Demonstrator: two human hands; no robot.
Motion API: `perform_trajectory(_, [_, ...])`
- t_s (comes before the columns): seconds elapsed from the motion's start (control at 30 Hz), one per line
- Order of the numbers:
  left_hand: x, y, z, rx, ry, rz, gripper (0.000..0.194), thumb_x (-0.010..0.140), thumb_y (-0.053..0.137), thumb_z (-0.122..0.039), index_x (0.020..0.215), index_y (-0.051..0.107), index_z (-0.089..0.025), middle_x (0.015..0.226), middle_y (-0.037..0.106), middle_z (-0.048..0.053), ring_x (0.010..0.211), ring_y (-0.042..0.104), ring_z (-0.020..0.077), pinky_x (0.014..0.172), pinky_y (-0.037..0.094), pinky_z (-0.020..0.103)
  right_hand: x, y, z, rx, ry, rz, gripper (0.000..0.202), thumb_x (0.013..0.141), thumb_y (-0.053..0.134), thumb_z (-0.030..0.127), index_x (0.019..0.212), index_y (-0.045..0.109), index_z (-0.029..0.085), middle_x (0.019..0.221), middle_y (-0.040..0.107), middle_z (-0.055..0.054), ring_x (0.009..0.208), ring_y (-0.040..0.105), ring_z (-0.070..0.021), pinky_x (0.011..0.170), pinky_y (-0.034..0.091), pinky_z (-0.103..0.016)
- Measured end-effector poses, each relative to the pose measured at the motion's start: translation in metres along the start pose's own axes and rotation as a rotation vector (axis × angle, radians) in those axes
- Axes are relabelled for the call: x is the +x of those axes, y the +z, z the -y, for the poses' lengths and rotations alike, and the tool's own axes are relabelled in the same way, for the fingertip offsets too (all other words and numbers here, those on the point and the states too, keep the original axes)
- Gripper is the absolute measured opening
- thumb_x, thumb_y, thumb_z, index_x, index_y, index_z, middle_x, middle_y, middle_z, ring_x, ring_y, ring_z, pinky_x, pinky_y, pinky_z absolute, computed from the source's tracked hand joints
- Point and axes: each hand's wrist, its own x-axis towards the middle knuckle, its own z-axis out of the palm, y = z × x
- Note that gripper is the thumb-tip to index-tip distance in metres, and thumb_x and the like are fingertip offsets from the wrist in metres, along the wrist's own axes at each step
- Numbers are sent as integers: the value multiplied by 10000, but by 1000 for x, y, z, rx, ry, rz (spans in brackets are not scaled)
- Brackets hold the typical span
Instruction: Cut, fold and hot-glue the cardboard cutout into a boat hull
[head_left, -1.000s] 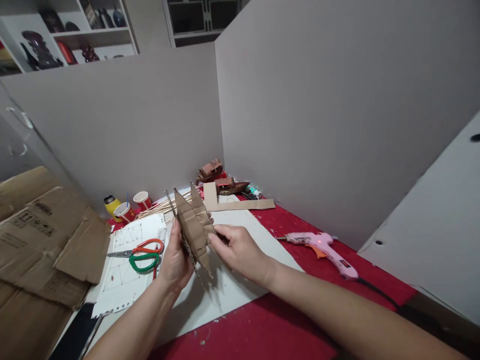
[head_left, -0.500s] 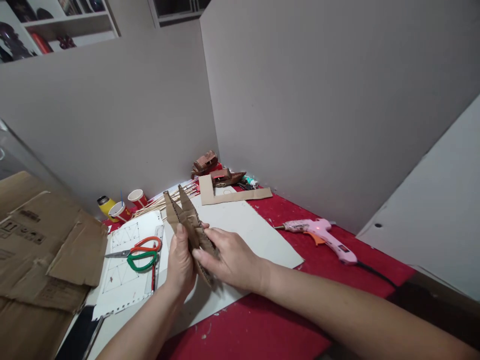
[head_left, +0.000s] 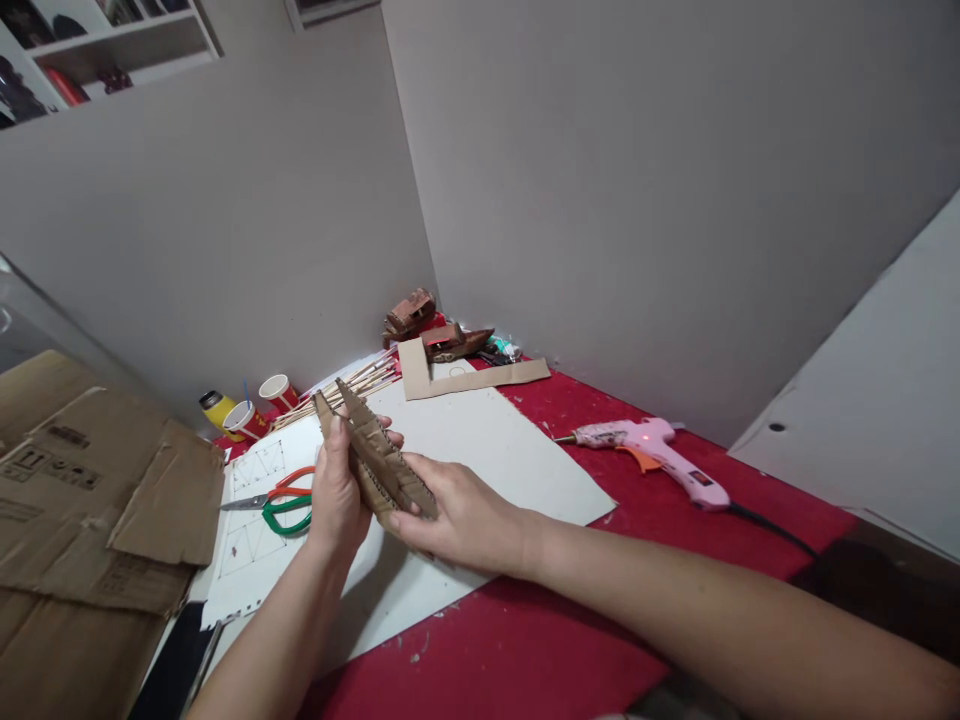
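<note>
Two long, pointed pieces of corrugated cardboard (head_left: 381,452) are held between my hands above a white board (head_left: 517,465). Their tips point away from me and stand slightly apart. My left hand (head_left: 341,490) wraps around the left side, thumb along the near face and fingertips showing beyond the far edge. My right hand (head_left: 454,515) grips the lower right end, its thumb pressed on the cardboard. Just left of my left hand lie scissors (head_left: 289,515) with orange and green handles, partly covered by that hand, on a sheet with drawn triangles (head_left: 251,550).
A pink glue gun (head_left: 660,455) with a lit red light lies at right on the red tabletop (head_left: 570,650). An L-shaped cardboard piece (head_left: 480,380), wooden sticks (head_left: 360,382), paper cups (head_left: 246,420) and a yellow bottle (head_left: 217,408) stand behind. A large cardboard box (head_left: 90,500) fills the left.
The cardboard pieces have tilted further left, and their tips have come closer together. My left hand has moved up and left, covering more of the scissors' handles. The view has shifted slightly.
</note>
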Motion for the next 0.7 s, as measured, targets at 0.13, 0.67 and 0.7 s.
perform_trajectory(0.13, [-1, 1, 2, 27, 29, -69, 498, 840, 537, -643, 917, 661, -168, 713, 718, 31, 625, 704, 161, 648, 577, 274, -3, 10, 0, -18, 29, 8, 494, 761, 657, 267, 1205, 481, 142, 990, 664, -102, 823, 627, -230, 751, 493, -345])
perform_trajectory(0.67, [-13, 7, -4, -57, -7, -51, 523, 823, 530, -662, 897, 690, -171, 866, 736, 38, 806, 711, 180, 761, 559, 296, -1, 2, -2, 56, -102, -169, 172, 892, 564, 278, 1021, 588, 167, 907, 647, -47, 761, 589, -164, 719, 456, -279])
perform_trajectory(0.7, [-16, 9, -2, -52, -26, -39, 536, 813, 532, -672, 909, 695, -170, 895, 741, 44, 834, 713, 196, 780, 558, 312, 0, 1, -2, 38, -117, -222, 124, 883, 560, 233, 978, 600, 164, 887, 639, -41, 736, 578, -152, 705, 448, -265])
